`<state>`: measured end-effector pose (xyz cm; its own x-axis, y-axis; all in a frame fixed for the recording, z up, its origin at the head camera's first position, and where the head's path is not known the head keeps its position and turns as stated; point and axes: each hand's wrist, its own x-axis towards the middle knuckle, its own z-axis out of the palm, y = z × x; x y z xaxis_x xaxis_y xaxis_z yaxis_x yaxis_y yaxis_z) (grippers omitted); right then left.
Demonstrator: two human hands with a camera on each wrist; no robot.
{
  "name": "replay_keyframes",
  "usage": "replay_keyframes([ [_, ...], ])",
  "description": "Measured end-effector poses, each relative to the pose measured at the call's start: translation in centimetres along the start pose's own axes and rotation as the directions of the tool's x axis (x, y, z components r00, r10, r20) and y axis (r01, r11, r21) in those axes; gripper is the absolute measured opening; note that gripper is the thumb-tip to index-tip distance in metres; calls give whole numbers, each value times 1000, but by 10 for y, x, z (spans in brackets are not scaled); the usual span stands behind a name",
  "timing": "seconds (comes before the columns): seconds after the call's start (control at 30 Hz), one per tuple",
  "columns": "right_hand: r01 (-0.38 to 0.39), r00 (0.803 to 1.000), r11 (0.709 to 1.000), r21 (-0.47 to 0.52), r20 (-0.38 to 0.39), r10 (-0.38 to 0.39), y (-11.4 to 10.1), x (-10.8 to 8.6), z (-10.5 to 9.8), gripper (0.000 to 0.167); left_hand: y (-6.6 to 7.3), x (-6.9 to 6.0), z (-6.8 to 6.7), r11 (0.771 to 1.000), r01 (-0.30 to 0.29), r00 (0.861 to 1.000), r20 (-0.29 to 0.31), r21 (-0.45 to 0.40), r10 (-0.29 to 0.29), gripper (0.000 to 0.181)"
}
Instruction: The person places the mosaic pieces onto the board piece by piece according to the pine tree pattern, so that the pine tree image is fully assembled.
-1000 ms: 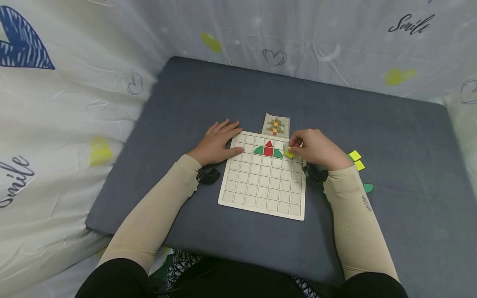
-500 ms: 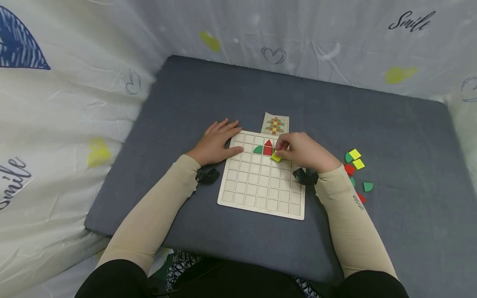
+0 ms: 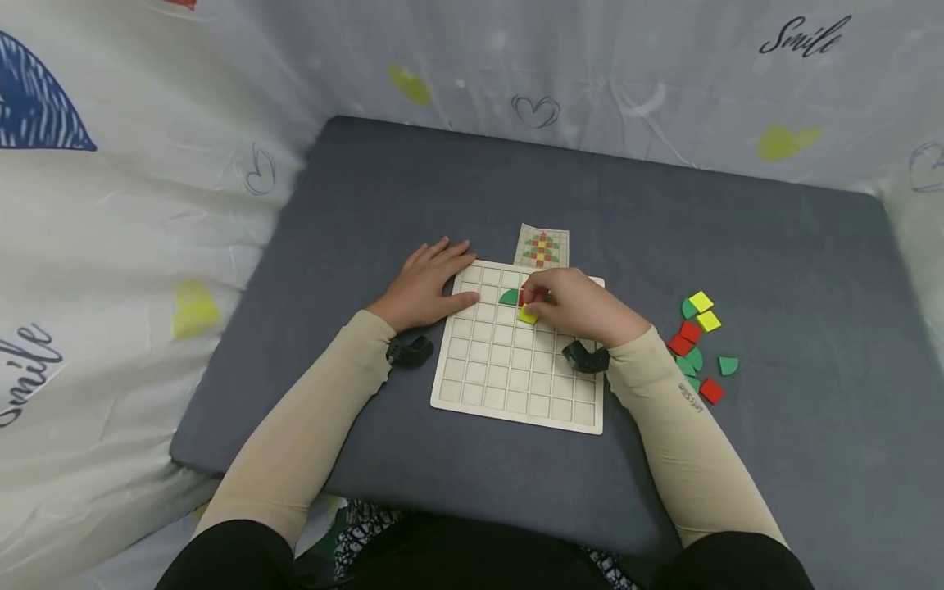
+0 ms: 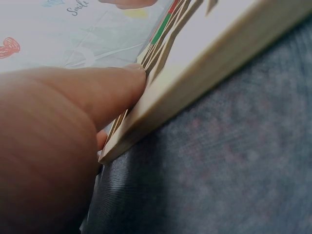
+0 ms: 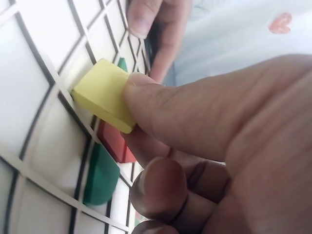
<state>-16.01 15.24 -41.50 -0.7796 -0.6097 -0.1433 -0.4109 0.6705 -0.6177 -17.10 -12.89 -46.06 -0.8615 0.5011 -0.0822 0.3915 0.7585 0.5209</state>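
Observation:
My right hand (image 3: 586, 305) pinches a yellow square tile (image 5: 105, 92) between thumb and fingers. It holds the tile tilted over the wooden grid board (image 3: 516, 381), just below a red square tile (image 5: 113, 139). One green quarter-round tile (image 3: 509, 297) lies in a cell to the left of the red one; another green tile (image 5: 101, 175) shows on its other side in the right wrist view. My left hand (image 3: 428, 287) rests at the board's upper left, fingers spread, its thumb (image 4: 114, 87) on the board's edge. The right hand partly covers the red tiles in the head view.
Behind the board lies a small pattern card (image 3: 542, 246) printed with a coloured tree. Loose tiles lie to the right on the grey table (image 3: 796, 328): yellow squares (image 3: 709, 320), red squares (image 3: 711, 391) and several green quarter-rounds (image 3: 728, 365). A printed curtain (image 3: 472, 74) surrounds the table.
My right hand has moved left across the board with the yellow tile, from right of the green piece to below the red square. The left hand has stayed in place.

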Motion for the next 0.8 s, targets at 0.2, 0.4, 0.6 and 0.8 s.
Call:
replay_keyframes([
  [0.2,-5,1000,1000,-8,17,6,-2,2,3,4,-1,0,1,1000,0,1000,-5,-3,0,76],
  [0.4,-5,1000,1000,-25,17,6,-2,3,6,4,-2,1,1,1000,0,1000,-1,5,0,76],
  [0.6,0,1000,999,-47,9,1,-2,4,7,5,-1,1,1,1000,5,1000,1,6,-5,76],
  [0.8,7,1000,998,-63,7,-6,-3,4,7,5,0,1,1,1000,9,1000,-3,4,-9,76],
])
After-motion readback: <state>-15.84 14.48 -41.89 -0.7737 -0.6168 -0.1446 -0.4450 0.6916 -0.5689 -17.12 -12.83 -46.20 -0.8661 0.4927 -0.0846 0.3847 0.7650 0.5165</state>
